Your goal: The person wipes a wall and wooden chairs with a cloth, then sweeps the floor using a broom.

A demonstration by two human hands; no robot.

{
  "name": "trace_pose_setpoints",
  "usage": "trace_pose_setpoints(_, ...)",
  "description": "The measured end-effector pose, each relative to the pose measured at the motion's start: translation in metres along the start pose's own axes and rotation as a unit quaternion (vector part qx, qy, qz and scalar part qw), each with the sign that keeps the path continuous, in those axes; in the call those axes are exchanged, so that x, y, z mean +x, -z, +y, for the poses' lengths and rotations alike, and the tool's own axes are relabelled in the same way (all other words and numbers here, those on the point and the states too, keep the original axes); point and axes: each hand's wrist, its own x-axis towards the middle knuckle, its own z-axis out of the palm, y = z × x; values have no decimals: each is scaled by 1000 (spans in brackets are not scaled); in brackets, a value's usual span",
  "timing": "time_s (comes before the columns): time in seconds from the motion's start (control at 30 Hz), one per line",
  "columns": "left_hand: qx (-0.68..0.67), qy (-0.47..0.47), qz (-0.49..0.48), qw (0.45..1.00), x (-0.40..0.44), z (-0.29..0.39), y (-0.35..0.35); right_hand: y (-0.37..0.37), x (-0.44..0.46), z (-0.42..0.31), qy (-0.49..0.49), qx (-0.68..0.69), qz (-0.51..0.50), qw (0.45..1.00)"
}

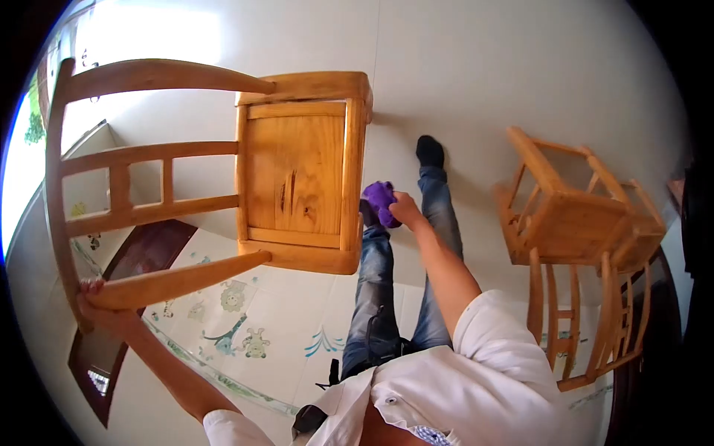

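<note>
Head view. Seat (297, 178) of the wooden chair (242, 186) taken as landmark. Broad panel faces the camera. Chair's long axis runs across the view: backrest (119, 186) extends left from the seat, ending in the top rail (52, 178), whose own length runs roughly up and down the view.

Left hand (104, 315) is left of and below the seat, fingers closed round the backrest's lower corner, by the top rail. Right hand (404, 210) is just right of the seat, closed on a purple cloth (380, 202). Cloth bunched, no clear long axis; lies close by the seat's right edge, contact uncertain.

Person's jeans (375, 297) stretch below and right of the seat. Two more chairs (565, 223) well to its right, close together, backs pointing down the view.
</note>
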Motion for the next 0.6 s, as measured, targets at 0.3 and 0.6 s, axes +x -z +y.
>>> trace_pose_setpoints(0.3, -358, 173, -16, 917, -20, -35, 12, 154, -97, -127, -14, -50, 84, 995)
trace_pose_setpoints(0.6, -138, 199, 91, 966, -55, 14, -27, 242, -194, -282, 13, -225, 85, 970)
